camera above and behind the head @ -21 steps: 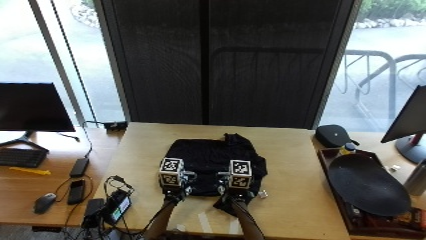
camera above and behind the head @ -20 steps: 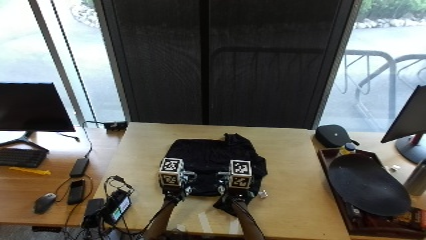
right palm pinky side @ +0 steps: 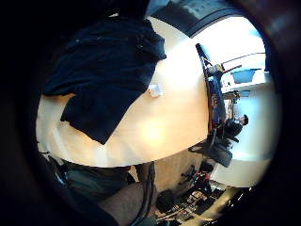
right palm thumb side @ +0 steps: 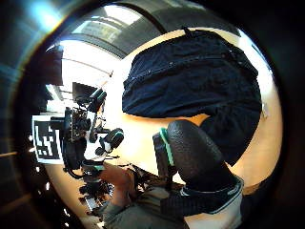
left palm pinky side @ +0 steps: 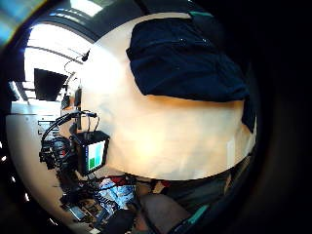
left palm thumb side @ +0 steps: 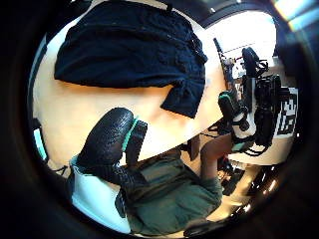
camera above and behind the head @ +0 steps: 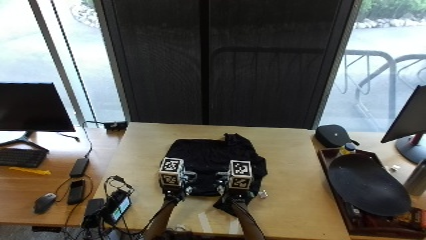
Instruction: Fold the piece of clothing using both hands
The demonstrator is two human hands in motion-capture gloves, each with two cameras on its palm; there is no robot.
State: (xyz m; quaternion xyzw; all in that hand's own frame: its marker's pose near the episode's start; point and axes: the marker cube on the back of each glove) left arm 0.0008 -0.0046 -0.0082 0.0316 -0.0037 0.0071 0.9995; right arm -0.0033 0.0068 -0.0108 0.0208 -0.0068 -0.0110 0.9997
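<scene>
Lying beyond both hands' fingers [left palm thumb side: 107, 137]: garment [camera above and behind the head: 214, 157]

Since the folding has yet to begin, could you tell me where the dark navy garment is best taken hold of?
Probably its near hem: the dark navy garment lies spread flat on the light wooden table, one flap nearest the person. Both hands, the left hand and right hand, hover above that edge, so come from the near side.

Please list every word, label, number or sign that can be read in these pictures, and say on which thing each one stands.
No text can be read.
The small screen of the device at the table edge: lit, too blurred to read.
The garment: no print or label shows.
The monitor on the left desk: dark.
</scene>
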